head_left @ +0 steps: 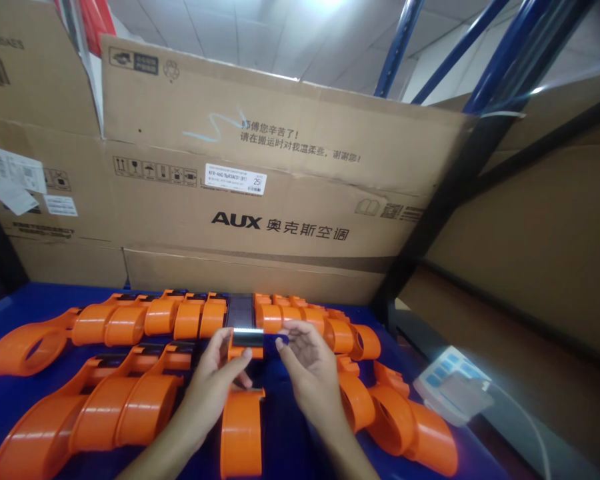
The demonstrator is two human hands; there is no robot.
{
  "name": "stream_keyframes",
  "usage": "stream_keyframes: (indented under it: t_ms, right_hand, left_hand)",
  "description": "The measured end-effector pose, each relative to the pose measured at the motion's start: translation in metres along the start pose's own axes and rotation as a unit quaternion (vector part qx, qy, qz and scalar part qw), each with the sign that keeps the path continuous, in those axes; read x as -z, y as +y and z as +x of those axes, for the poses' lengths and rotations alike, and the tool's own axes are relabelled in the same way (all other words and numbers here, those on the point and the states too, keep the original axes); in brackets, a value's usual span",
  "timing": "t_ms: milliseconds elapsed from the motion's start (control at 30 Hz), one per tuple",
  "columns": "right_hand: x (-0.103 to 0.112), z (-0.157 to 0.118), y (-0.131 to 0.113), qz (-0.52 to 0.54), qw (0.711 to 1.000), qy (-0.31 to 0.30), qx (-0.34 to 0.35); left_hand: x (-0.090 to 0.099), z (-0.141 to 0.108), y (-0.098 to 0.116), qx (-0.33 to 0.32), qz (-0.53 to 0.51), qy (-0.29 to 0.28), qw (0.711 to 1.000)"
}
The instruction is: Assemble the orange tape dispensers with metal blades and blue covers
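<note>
The left hand (pixel 220 367) grips the orange plastic tape dispenser with a serrated metal edge (pixel 247 343), held above the middle of the blue desk (pixel 290 440); the right hand (pixel 307 363) pinches something dark beside it. Orange dispensers (pixel 143 407) crowd both sides, leaving a narrow blue strip between.

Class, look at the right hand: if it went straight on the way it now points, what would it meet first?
The right hand would probably meet the back row's orange rings first, though their depth is unclear.
</note>
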State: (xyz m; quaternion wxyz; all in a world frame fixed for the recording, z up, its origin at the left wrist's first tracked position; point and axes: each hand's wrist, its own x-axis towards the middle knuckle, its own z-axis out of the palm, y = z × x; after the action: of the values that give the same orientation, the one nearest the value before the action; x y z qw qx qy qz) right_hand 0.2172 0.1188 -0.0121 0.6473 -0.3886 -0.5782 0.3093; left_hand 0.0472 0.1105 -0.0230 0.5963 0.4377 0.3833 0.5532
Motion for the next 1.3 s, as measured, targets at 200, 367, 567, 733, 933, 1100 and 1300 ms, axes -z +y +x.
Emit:
stream_keyframes:
  t_ms: [200, 367, 567, 733, 933, 1100, 1300]
  right_hand:
    - [-0.002, -0.007, -0.002, -0.047, 0.999, 0.013, 0.021]
    - [-0.004, -0.014, -0.001, -0.096, 0.995, -0.02, 0.023]
    - [-0.001, -0.012, 0.002, -0.16, 0.983, -0.06, 0.068]
    - [0.003, -0.009, 0.001, -0.238, 0.957, -0.101, 0.128]
    - [0.006, -0.008, 0.001, -0.292, 0.926, -0.153, 0.184]
    - [0.008, -0.007, 0.003, -0.302, 0.913, -0.18, 0.208]
    - [0.007, -0.006, 0.001, -0.308, 0.913, -0.181, 0.198]
  left_hand:
    - [0.003, 0.0, -0.008, 0.021, 0.009, 0.001, 1.0]
    - [0.004, 0.0, -0.012, 0.026, 0.009, 0.003, 1.0]
    - [0.003, 0.0, -0.009, 0.019, -0.004, 0.002, 1.0]
    - [0.003, 0.0, -0.007, 0.006, 0.001, 0.0, 1.0]
    - [0.003, 0.0, -0.009, -0.019, 0.015, -0.01, 1.0]
    - [0.001, -0.002, -0.009, -0.027, 0.015, -0.007, 0.999]
    - [0.0, -0.001, -0.007, -0.023, 0.006, 0.005, 1.0]
